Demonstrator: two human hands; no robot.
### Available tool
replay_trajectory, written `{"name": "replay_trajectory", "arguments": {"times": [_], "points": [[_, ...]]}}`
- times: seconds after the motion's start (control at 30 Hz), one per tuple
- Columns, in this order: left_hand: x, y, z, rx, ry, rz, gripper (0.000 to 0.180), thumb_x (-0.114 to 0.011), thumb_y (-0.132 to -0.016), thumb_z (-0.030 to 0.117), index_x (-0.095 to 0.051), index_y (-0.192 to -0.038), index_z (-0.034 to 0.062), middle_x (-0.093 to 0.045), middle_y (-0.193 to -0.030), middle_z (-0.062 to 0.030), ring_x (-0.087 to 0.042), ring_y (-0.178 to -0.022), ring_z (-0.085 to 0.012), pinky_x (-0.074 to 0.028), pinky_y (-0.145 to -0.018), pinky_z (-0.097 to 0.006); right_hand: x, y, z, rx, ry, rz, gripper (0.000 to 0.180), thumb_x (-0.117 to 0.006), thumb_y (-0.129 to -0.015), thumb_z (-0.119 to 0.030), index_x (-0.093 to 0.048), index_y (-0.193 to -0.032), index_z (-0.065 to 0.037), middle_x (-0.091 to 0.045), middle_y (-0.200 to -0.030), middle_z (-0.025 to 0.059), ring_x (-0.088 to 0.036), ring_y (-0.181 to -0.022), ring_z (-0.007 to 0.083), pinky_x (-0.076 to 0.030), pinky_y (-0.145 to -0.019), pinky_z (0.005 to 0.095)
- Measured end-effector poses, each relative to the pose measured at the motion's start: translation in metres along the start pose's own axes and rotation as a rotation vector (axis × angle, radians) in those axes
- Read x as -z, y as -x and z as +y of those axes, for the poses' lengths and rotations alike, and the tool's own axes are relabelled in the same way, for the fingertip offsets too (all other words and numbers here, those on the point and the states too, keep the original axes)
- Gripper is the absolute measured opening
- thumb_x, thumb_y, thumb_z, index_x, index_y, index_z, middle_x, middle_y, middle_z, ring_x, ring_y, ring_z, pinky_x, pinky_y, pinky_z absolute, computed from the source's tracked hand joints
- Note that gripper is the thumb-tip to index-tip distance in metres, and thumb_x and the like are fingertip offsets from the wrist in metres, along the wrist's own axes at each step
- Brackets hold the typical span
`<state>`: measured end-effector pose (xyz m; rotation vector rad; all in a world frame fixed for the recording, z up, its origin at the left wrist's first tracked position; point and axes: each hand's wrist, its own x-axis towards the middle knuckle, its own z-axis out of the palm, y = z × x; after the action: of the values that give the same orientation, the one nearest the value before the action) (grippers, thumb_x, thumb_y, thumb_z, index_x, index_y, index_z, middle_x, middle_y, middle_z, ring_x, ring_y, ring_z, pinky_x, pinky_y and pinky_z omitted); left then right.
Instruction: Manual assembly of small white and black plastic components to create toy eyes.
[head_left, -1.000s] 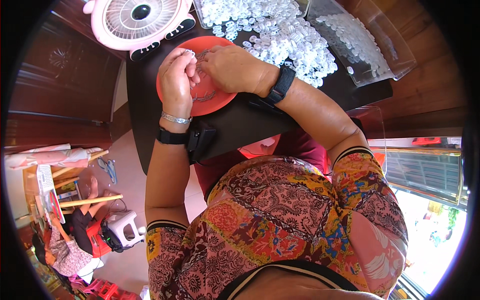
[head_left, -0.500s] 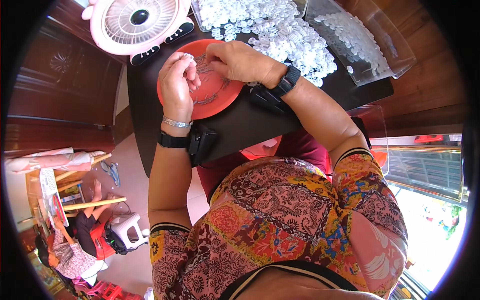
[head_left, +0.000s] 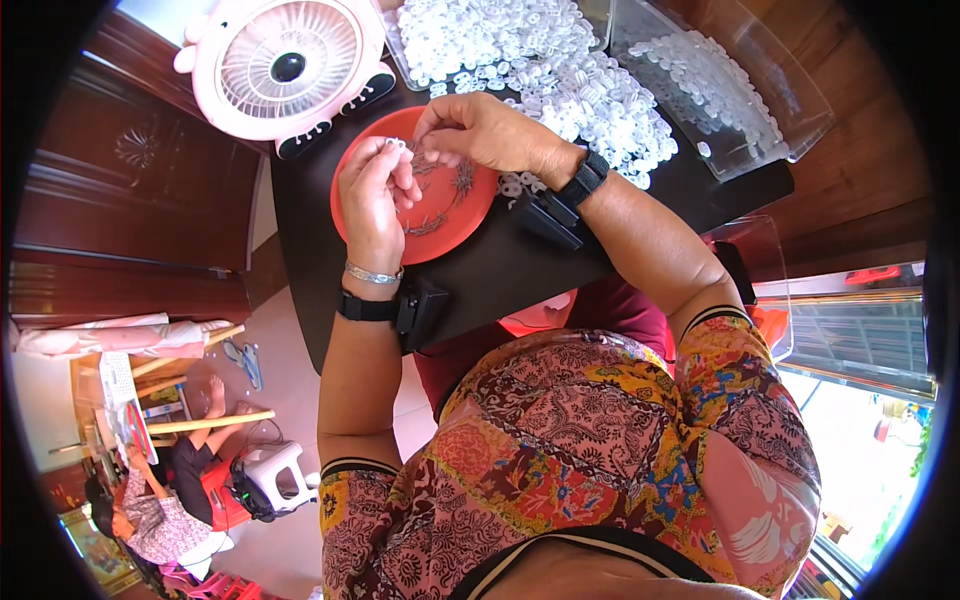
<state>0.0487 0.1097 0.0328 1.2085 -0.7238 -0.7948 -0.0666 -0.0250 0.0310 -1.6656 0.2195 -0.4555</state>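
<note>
Between the thumb and fingers of my left hand (head_left: 372, 200) is a small white plastic piece (head_left: 397, 144). It looks like the small oval pieces with two holes heaped on the table. Close on its right, my right hand (head_left: 495, 138) has its fingers drawn together in a pinch. What they hold, if anything, is too small to make out. Both hands are over a red round plate (head_left: 464, 228). Thin grey nail-like pins (head_left: 464, 180) lie scattered in it, partly hidden by my hands.
A large heap of white plastic pieces (head_left: 600, 95) covers the table's back right. Beside it stands a clear bin (head_left: 790, 105) with more pieces inside. A pink fan (head_left: 288, 68) stands at the back left. Another person (head_left: 160, 520) sits at the far left near a white stool (head_left: 275, 475).
The whole view has shifted slightly, so the table appears lower and further right. My left hand keeps the white piece. My right fingertips have risen from over the plate toward that piece.
</note>
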Motion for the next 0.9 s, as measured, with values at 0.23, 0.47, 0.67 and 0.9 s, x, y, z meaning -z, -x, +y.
{"name": "replay_trajectory", "arguments": {"times": [0.23, 0.47, 0.67, 0.9], "points": [[-0.0014, 0.0015, 0.0043, 0.002, -0.012, -0.035, 0.018, -0.05, -0.089, 0.018, -0.056, -0.079, 0.0043, -0.048, -0.059, 0.0008, -0.048, -0.048, -0.0088, -0.033, -0.044, -0.02, 0.0002, -0.0003, -0.0047, -0.01, 0.166, 0.113, 0.022, -0.064, -0.086, -0.02, -0.061, -0.082, 0.001, -0.063, -0.068, 0.0044, -0.059, -0.065, 0.0089, -0.049, -0.061, 0.0247], [-0.0058, 0.0054, 0.006, -0.009, 0.051, -0.087, 0.018, -0.049, -0.089, 0.017, -0.054, -0.076, 0.0048, -0.048, -0.061, 0.0005, -0.048, -0.05, -0.0095, -0.033, -0.046, -0.02, -0.0052, 0.0009, -0.0038, 0.022, 0.13, 0.111, 0.026, -0.063, -0.088, -0.025, -0.06, -0.078, -0.001, -0.059, -0.064, 0.0023, -0.055, -0.061, 0.0083, -0.047, -0.057, 0.0252], [-0.0049, 0.0051, 0.0026, -0.046, -0.018, -0.091, 0.019, -0.05, -0.09, 0.017, -0.057, -0.078, 0.0042, -0.05, -0.063, 0.0003, -0.048, -0.052, -0.0079, -0.034, -0.047, -0.019, -0.0041, 0.0025, -0.0048, 0.005, -0.057, 0.078, 0.024, -0.06, -0.091, -0.026, -0.061, -0.084, -0.003, -0.06, -0.069, -0.0006, -0.055, -0.063, 0.0061, -0.046, -0.057, 0.0208], [-0.0065, 0.0059, 0.0034, -0.06, -0.065, -0.058, 0.019, -0.051, -0.09, 0.016, -0.057, -0.078, 0.0044, -0.051, -0.063, 0.0011, -0.047, -0.052, -0.0059, -0.034, -0.047, -0.018, -0.0041, 0.0019, -0.0053, 0.056, -0.108, 0.018, 0.02, -0.058, -0.092, -0.025, -0.064, -0.09, -0.005, -0.062, -0.075, -0.0018, -0.057, -0.066, 0.0053, -0.048, -0.06, 0.0191]]}}
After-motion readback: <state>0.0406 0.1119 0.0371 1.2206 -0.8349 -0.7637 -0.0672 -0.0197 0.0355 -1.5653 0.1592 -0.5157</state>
